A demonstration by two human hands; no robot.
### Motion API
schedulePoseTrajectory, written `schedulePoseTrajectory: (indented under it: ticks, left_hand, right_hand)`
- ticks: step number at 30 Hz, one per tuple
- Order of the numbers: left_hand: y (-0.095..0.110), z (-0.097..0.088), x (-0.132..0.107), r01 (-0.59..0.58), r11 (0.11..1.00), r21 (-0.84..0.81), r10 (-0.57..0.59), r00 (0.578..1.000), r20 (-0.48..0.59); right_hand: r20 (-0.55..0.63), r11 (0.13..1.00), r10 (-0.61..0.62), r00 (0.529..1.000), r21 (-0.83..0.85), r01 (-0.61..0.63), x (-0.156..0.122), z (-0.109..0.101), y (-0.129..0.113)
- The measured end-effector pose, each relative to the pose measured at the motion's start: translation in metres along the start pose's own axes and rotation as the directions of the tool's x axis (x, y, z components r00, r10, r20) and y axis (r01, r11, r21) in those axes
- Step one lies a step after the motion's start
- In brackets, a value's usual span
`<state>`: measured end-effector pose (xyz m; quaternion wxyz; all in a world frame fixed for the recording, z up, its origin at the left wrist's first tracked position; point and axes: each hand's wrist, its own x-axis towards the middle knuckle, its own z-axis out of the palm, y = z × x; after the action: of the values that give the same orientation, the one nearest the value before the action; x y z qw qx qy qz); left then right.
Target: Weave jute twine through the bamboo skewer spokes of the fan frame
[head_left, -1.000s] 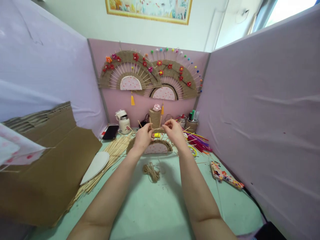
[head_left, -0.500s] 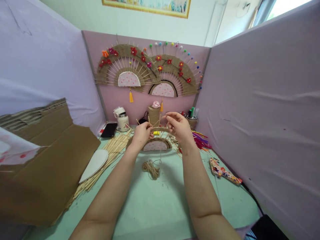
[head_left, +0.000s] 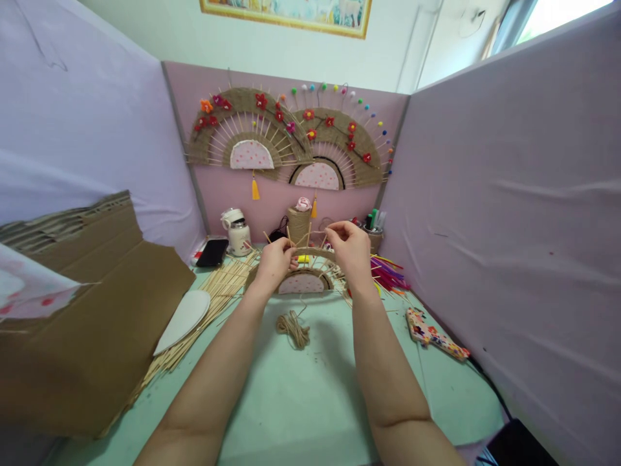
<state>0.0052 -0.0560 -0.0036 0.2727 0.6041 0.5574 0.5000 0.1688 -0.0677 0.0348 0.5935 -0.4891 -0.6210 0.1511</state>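
A small half-round fan (head_left: 317, 251) with thin wooden sticks stands on the table, its pink dotted half-circle panel (head_left: 301, 283) facing me. My left hand (head_left: 276, 262) is closed on the fan's upper left, around the rim and a stick; its fingertips are partly hidden. At the upper right, my right hand (head_left: 353, 249) pinches a strand of twine, which stretches leftward past the stick tips. Below the fan lies a loose hank of twine (head_left: 292, 330), with a strand running up from it toward the fan.
To the left are a cardboard sheet (head_left: 97, 323), bamboo sticks (head_left: 220, 285), a white cutout (head_left: 184, 320) and a phone (head_left: 212, 253). A flask (head_left: 237, 232) and twine spool (head_left: 299, 225) stand behind. On the right are pipe cleaners (head_left: 388, 272) and a patterned glue gun (head_left: 434, 333).
My right hand has shifted slightly down and right, its fingers now pinched together on the twine. The strand from the hank has moved a little left. My left hand stays in place.
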Motion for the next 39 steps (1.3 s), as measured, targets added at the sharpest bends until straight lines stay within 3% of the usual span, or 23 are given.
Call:
schedulePoseTrajectory:
  ticks: [8,13,18,25,29,32,36,37,39]
  left_hand:
    - [-0.002,0.001,0.003,-0.01,1.0,-0.027,0.01,1.0,0.018]
    - [-0.004,0.001,0.003,-0.052,0.997,-0.062,0.052,0.999,-0.007]
    - [0.0,-0.002,0.001,-0.069,0.998,-0.006,0.068,0.997,-0.037]
    - [0.008,-0.01,-0.003,-0.066,0.994,0.092,0.071,0.996,-0.049]
    - [0.007,-0.016,-0.003,-0.025,0.989,0.144,0.031,0.999,-0.037]
    - [0.011,-0.021,-0.009,-0.127,0.943,0.307,0.167,0.98,-0.107]
    - [0.025,-0.013,-0.025,-0.337,0.811,0.478,0.498,0.827,-0.26]
    - [0.028,-0.007,-0.028,-0.378,0.799,0.467,0.525,0.817,-0.238]
    - [0.032,0.009,-0.03,-0.417,0.799,0.433,0.509,0.853,-0.118]
  right_hand:
    - [0.075,0.91,0.097,0.992,-0.411,-0.058,0.014,-0.011,0.038]
    - [0.179,0.832,0.128,0.976,-0.555,-0.007,0.009,-0.007,0.038]
    - [0.262,0.808,0.167,0.95,-0.589,0.021,0.007,-0.004,0.033]
    - [0.298,0.836,0.068,0.952,-0.538,0.109,0.008,-0.003,0.037]
    - [0.37,0.849,0.115,0.922,-0.519,0.102,0.007,0.001,0.037]
    - [0.382,0.854,0.135,0.914,-0.513,0.088,0.006,0.002,0.035]
    - [0.382,0.852,0.114,0.917,-0.513,0.108,0.007,0.002,0.037]
    - [0.383,0.849,0.111,0.917,-0.516,0.113,0.007,0.002,0.037]
    - [0.388,0.845,0.107,0.916,-0.521,0.122,0.008,0.001,0.039]
